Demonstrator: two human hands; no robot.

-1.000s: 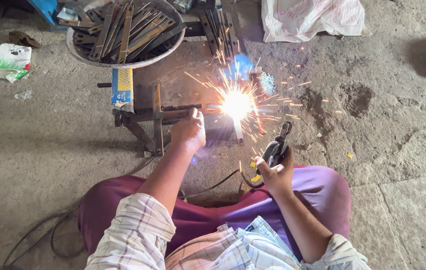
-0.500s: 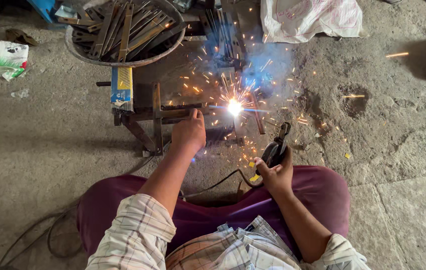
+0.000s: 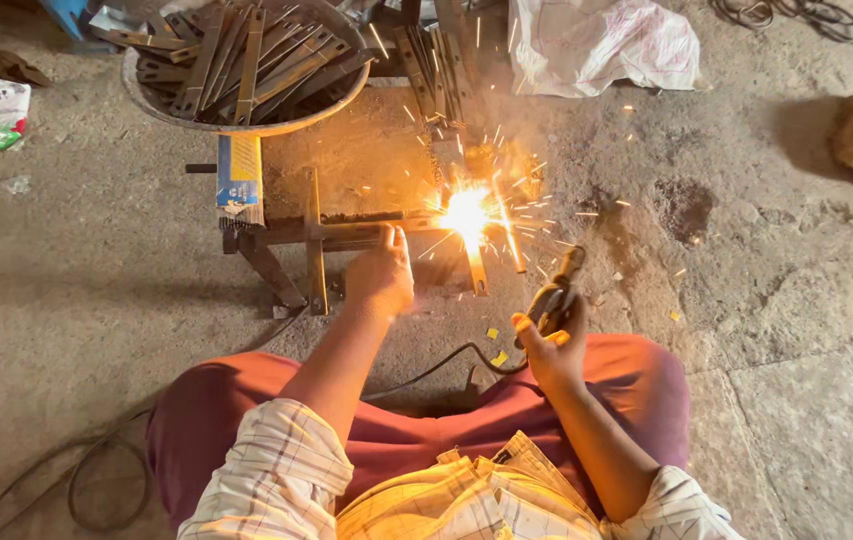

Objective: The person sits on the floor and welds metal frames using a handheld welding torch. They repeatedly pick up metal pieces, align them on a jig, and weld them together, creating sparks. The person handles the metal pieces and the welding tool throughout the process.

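**Arc-welding station on the floor: hazards as they stand**

Sparks, half a second ago a small bluish-white point, now flare into a broad orange burst (image 3: 469,212); both hands sit about where they were.

- Left hand (image 3: 382,275): grip clamped down on the metal strip (image 3: 367,232) lying along the low steel jig (image 3: 312,245); fingers just beside the arc, bare. Risk: spatter or heat running along the strip could burn the skin; a flinch would shift the piece and spoil the joint.
- Right hand (image 3: 552,350): grip closed around the electrode holder (image 3: 559,290), which points up and left toward the flare; the rod itself is lost in the glare, so its contact point cannot be told. Risk: a wavering hand could stick the rod or break the arc.
- Cable (image 3: 437,365): runs from the holder across the lap; a snag under the knee could tug the holder off line.
- Maroon trousers (image 3: 417,430) and checked shirt (image 3: 267,470): near the spark fall; yellow flecks already lie on the floor before the knees; cloth could scorch.
- Basin of cut strips (image 3: 247,70): behind the jig, with a yellow-and-blue box (image 3: 240,180) hanging at the jig's left end; card near sparks may singe.
- White sack (image 3: 597,45): well apart at upper right, though stray sparks fly that way.
- Concrete floor (image 3: 777,280): carries everything.
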